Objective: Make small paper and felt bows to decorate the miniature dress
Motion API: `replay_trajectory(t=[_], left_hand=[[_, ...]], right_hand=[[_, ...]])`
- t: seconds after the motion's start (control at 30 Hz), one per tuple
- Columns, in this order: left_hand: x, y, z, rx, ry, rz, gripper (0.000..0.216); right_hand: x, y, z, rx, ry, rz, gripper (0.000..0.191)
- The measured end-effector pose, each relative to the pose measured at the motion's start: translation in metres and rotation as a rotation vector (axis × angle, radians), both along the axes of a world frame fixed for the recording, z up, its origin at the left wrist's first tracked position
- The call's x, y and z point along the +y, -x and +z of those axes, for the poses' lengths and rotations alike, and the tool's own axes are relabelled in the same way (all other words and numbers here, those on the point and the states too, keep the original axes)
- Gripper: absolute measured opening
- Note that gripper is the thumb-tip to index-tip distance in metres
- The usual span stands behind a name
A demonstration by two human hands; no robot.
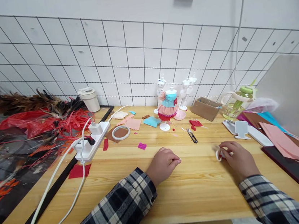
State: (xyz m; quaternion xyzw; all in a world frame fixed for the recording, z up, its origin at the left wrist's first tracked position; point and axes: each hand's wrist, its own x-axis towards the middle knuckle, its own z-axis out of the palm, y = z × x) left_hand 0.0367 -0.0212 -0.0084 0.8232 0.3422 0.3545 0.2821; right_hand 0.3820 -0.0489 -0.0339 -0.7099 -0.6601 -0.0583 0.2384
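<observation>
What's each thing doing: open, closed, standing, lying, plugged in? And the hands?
Left hand: pinched closed, white speck showing.
Right hand: pinching a small white ring.
Front dress form: upright, dressed.
Tape roll: lying flat.
Snips: lying down.
Power strip: plugs in.
White cup: lid on.
Bottle: upright.

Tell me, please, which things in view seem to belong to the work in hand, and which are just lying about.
Probably the work:
- white ring in the right hand
- dressed mannequin
- black-handled snips
- blue paper

Probably lying about:
- power strip
- lidded cup
- green-lidded bottle
- cardboard box
</observation>
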Motion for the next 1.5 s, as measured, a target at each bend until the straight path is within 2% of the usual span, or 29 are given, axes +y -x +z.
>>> replay_trajectory(t=[0.07, 0.13, 0.23, 0.47, 0.53, 0.6, 0.73, 0.83, 0.9, 0.97, 1.07, 1.17, 1.23, 1.3, 1.37, 1.5], left_hand=[[0.0, 0.0, 0.001, 0.003, 0.009, -0.001, 0.015], [0.0, 0.0, 0.002, 0.01, 0.025, 0.009, 0.014], [0.0, 0.0, 0.002, 0.02, 0.036, 0.016, 0.014], [0.002, 0.0, -0.002, 0.034, 0.019, 0.005, 0.016], [0.003, 0.0, -0.003, 0.038, 0.02, 0.01, 0.016], [0.003, 0.0, -0.003, 0.034, 0.034, 0.019, 0.016], [0.005, 0.001, -0.002, -0.031, 0.106, 0.055, 0.019], [0.006, 0.002, -0.002, -0.162, 0.248, 0.078, 0.022], [0.007, 0.003, -0.002, -0.266, 0.393, 0.076, 0.025], [0.009, 0.004, -0.002, -0.396, 0.563, 0.055, 0.03], [0.012, 0.005, -0.001, -0.657, 0.797, 0.024, 0.036], [0.017, 0.009, 0.001, -0.86, 0.92, 0.035, 0.034], [0.02, 0.012, 0.002, -0.931, 0.948, 0.046, 0.032], [0.023, 0.015, 0.003, -0.966, 0.958, 0.047, 0.031], [0.024, 0.016, 0.002, -0.985, 0.967, 0.043, 0.029], [0.022, 0.013, 0.002, -1.008, 1.015, 0.03, 0.027]], right_hand=[[0.005, 0.009, 0.002, 0.017, 0.12, -0.027, 0.035], [0.008, 0.015, 0.002, 0.044, 0.167, -0.07, 0.056], [0.007, 0.017, 0.004, 0.087, 0.164, -0.066, 0.077], [0.004, 0.014, 0.016, 0.137, 0.179, 0.023, 0.1], [0.006, 0.013, 0.016, 0.173, 0.205, 0.038, 0.098], [0.007, 0.009, 0.012, 0.239, 0.196, 0.034, 0.085], [0.004, -0.005, 0.001, 0.392, 0.048, -0.029, 0.062], [0.0, -0.011, 0.002, 0.426, -0.035, -0.14, 0.058], [-0.005, -0.007, 0.012, 0.36, -0.104, -0.167, 0.055], [-0.009, 0.008, 0.029, 0.232, -0.206, -0.055, 0.051], [-0.01, 0.05, 0.059, 0.027, -0.222, 0.318, 0.039], [0.003, 0.104, 0.079, -0.058, -0.281, 0.597, 0.03], [0.017, 0.137, 0.081, -0.108, -0.269, 0.724, 0.027], [0.03, 0.162, 0.073, -0.157, -0.249, 0.765, 0.031], [0.04, 0.177, 0.061, -0.134, -0.267, 0.715, 0.031], [0.043, 0.181, 0.042, -0.117, -0.339, 0.689, 0.022]])
